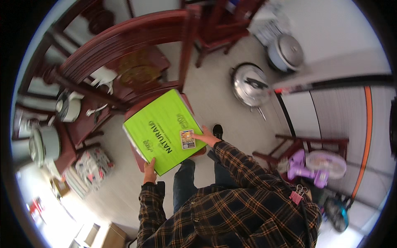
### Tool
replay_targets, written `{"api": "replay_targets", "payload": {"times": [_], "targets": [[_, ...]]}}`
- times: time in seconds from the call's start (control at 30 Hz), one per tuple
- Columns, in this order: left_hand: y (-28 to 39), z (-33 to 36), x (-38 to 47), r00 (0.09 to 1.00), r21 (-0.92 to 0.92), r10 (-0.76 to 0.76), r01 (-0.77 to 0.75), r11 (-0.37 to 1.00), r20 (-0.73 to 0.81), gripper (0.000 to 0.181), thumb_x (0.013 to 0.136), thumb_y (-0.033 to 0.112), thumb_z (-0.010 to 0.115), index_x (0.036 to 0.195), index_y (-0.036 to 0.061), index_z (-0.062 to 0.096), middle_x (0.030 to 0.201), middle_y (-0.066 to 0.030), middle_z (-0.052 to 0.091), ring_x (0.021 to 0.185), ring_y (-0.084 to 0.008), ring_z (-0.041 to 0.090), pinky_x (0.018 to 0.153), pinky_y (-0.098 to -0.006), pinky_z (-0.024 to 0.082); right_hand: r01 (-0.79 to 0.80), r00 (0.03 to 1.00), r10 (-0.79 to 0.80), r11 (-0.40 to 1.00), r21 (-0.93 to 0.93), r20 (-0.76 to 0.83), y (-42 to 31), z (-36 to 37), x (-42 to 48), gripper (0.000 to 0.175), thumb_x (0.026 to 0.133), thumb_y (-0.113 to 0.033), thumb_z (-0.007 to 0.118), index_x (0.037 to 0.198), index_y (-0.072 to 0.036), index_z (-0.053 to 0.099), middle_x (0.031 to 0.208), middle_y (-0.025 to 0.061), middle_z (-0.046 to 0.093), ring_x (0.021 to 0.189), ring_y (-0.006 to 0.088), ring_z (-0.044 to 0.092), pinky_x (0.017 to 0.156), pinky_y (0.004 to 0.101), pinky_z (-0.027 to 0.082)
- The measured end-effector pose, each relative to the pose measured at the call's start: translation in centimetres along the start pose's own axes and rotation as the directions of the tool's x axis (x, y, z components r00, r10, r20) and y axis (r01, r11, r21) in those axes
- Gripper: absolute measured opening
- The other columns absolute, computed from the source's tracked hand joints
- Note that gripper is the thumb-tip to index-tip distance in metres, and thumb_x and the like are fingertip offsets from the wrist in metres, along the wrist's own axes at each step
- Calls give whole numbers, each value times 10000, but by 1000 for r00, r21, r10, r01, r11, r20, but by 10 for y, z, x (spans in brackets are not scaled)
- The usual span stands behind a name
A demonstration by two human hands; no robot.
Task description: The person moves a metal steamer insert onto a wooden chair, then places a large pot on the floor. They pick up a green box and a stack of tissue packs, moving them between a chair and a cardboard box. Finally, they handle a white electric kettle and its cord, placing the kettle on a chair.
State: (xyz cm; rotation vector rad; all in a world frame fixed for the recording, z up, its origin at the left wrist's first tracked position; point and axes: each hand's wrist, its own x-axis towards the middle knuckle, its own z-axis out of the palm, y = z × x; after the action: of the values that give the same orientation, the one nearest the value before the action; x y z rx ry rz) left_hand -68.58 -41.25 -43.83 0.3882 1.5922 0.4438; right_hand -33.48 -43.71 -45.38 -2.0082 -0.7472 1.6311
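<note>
A flat lime-green box or binder (161, 124), bearing dark printed writing, is held level in front of me. My left hand (150, 173) grips its near left edge, thumb on top. Its right edge is held by my right hand (205, 137), whose thumb presses a small colourful printed card or packet (188, 143) onto the green cover. The fingers under the box are hidden. Beneath it shows the seat (198, 152) of a red-brown wooden chair, mostly covered. Whether the box touches the seat, I cannot tell.
The chair's backrest (124, 37) rises beyond the box. A steel lidded pan (250, 83) and a lidded pot (285, 52) stand at the far right. To the right, a purple fan (310, 167) is by a wooden chair (285, 148). Cookers (69, 107) (46, 144) occupy the left.
</note>
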Motion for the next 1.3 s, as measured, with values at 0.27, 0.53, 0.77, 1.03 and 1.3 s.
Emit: {"api": "replay_targets", "payload": {"times": [0.27, 0.53, 0.77, 1.03, 1.3], "targets": [[9, -6, 4, 980, -57, 31, -20, 998, 195, 589, 848, 281, 633, 1291, 22, 343, 1207, -127, 517, 1051, -256, 542, 862, -402, 473, -38, 997, 40, 999, 28, -68, 23, 15, -14, 1045, 706, -668, 583, 1354, 75, 237, 1253, 325, 432, 1176, 414, 438, 979, 421, 366], [5, -44, 5, 940, -28, -145, 162, 986, 308, 628, 806, 278, 672, 1319, 76, 373, 1179, -76, 552, 1104, -232, 495, 895, -414, 422, -52, 997, 63, 977, 208, -47, 70, 36, -17, 764, 794, -616, 506, 1183, 41, 526, 1126, 299, 543, 1066, 375, 536, 914, 404, 412], [-6, -42, -14, 952, -207, -9, 76, 975, 307, 683, 798, 193, 683, 1338, 63, 285, 1237, -123, 493, 1108, -274, 503, 915, -419, 439, -125, 990, 133, 979, 159, -41, 35, 26, -48, 782, 792, -569, 563, 1133, 131, 485, 1046, 259, 581, 942, 313, 596, 809, 386, 462], [-5, -29, -40, 955, -265, 26, 55, 963, 294, 595, 782, 234, 685, 1281, 38, 427, 1191, -125, 553, 1062, -252, 552, 887, -393, 474, -155, 985, 111, 902, 403, 130, 0, 7, -69, 698, 817, -392, 635, 1225, 118, 390, 1129, 203, 559, 995, 252, 573, 855, 326, 453], [-1, -30, -65, 938, -197, -6, 79, 977, 347, 589, 760, 280, 690, 1243, 23, 472, 1165, -121, 574, 1037, -241, 572, 888, -382, 473, -143, 981, 68, 886, 442, 180, -9, -5, -91, 471, 849, -249, 619, 1200, 34, 482, 1101, 134, 599, 951, 198, 592, 821, 322, 472]]}}
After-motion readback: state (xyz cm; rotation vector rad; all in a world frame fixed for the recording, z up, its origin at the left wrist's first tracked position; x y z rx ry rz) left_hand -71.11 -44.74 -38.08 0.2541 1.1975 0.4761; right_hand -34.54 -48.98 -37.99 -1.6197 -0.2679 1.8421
